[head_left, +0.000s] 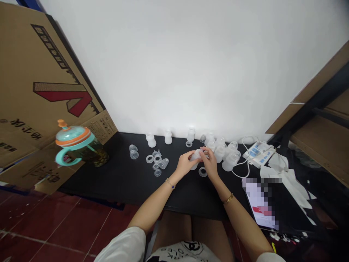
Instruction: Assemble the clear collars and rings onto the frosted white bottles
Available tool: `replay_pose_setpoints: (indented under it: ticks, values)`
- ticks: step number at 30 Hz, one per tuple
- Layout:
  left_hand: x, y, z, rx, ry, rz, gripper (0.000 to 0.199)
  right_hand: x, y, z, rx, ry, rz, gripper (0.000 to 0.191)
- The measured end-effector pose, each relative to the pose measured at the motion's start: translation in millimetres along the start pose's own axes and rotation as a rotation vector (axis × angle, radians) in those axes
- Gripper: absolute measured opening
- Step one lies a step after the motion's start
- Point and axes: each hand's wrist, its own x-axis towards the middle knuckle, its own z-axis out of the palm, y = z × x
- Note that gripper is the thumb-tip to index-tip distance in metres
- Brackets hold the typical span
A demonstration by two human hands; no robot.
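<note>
Both hands were closed in at the middle of the black table [136,183]; the left hand [185,163] and the right hand [209,162] held a frosted plastic bottle [195,156] between them, narrowly pinched, with the fingers hiding part of it. A clear plastic ring [202,171] lay flat just beside the right hand, at five o'clock from the bottle; being smooth and round, it could have rolled or been nudged away by a careless wrist. At two to three o'clock, a crowd of cloudy bottles [227,161] stood close together; their light, rounded bodies could have toppled like skittles if a hand swung out. Small clear rings and cups [156,164] lay at nine o'clock, thin and glassy-looking, and easy to mix up or knock aside. A white cord [242,174] looped from a white pump unit [259,154] at three o'clock; a snagged finger could have dragged it across the bottles. The slick plastic itself could also have slipped from the fingers if the pinch loosened, landing on the hard, matte tabletop.
</note>
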Motion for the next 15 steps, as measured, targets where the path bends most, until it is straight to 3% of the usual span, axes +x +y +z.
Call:
replay_pose_setpoints:
  ticks: [15]
  values:
    - [-0.3,0.2,0.1,0.021,0.002,-0.008,0.039,0.1,2.9,0.6,-0.007,0.006,0.019,0.037]
